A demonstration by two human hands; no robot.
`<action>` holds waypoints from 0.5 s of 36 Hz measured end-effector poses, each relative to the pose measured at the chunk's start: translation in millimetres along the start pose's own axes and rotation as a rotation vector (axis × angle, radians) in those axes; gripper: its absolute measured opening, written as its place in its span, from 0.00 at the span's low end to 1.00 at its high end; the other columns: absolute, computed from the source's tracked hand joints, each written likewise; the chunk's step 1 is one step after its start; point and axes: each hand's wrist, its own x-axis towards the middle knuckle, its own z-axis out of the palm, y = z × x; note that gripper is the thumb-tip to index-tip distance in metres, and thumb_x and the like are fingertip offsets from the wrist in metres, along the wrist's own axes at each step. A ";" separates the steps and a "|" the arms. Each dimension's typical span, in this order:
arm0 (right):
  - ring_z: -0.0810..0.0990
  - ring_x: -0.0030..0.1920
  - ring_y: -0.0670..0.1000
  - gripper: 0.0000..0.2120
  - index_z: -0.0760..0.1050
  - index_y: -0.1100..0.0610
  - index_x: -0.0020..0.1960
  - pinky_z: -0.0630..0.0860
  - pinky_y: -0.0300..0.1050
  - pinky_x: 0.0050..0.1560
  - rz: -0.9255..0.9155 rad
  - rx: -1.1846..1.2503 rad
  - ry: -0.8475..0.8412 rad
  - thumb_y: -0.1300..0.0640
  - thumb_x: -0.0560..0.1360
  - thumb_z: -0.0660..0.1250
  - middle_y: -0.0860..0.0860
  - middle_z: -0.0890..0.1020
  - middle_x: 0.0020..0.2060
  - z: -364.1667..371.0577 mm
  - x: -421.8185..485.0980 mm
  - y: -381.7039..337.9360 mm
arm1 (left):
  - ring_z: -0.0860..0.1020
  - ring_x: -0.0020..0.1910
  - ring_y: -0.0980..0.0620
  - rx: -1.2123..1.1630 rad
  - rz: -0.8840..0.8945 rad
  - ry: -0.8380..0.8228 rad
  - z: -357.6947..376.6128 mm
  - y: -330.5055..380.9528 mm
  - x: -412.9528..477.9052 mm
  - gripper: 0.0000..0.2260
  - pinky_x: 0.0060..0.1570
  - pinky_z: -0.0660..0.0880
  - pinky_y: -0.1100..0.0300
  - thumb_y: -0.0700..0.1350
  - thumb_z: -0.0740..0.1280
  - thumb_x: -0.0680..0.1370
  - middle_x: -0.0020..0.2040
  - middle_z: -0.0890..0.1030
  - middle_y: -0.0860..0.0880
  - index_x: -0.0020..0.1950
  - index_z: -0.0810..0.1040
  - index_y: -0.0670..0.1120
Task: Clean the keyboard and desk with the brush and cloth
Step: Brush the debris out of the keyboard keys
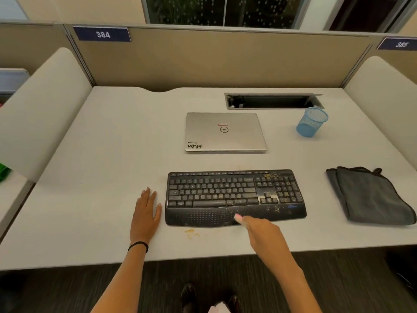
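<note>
One keyboard [234,195] is lying at lower centre, one laptop [225,132] is sitting above it, one cup [311,123] is standing at the right and one cloth [367,195] is lying at the right edge. Two hands are showing, left hand [145,213] and right hand [264,233], and one brush [238,218] is poking from the right one. Two signs are hanging along the top — sign 384 [102,34] and sign 385 [399,44].

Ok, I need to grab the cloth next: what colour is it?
Cloth: dark grey, black edging. Head view shows it.
</note>
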 end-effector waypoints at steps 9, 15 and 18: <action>0.80 0.35 0.44 0.18 0.75 0.50 0.63 0.75 0.34 0.34 0.057 0.083 0.121 0.63 0.75 0.63 0.46 0.83 0.40 -5.4 1.0 9.2 | 0.48 0.76 0.52 0.007 -0.001 -0.001 2.2 -3.9 -0.8 0.24 0.73 0.44 0.57 0.47 0.58 0.81 0.77 0.53 0.47 0.76 0.57 0.43; 0.81 0.29 0.46 0.18 0.80 0.56 0.56 0.76 0.37 0.27 0.163 0.044 0.142 0.65 0.68 0.73 0.48 0.83 0.33 4.5 4.0 11.2 | 0.48 0.76 0.52 0.001 0.001 -0.007 4.0 -4.3 1.0 0.24 0.74 0.44 0.56 0.48 0.57 0.81 0.77 0.53 0.47 0.76 0.57 0.43; 0.74 0.20 0.42 0.23 0.81 0.56 0.53 0.65 0.31 0.21 0.124 -0.011 0.105 0.65 0.59 0.78 0.46 0.77 0.22 12.6 2.1 -1.1 | 0.48 0.76 0.52 0.008 0.007 -0.005 3.6 -5.0 0.2 0.25 0.74 0.45 0.55 0.51 0.55 0.82 0.77 0.53 0.47 0.76 0.57 0.43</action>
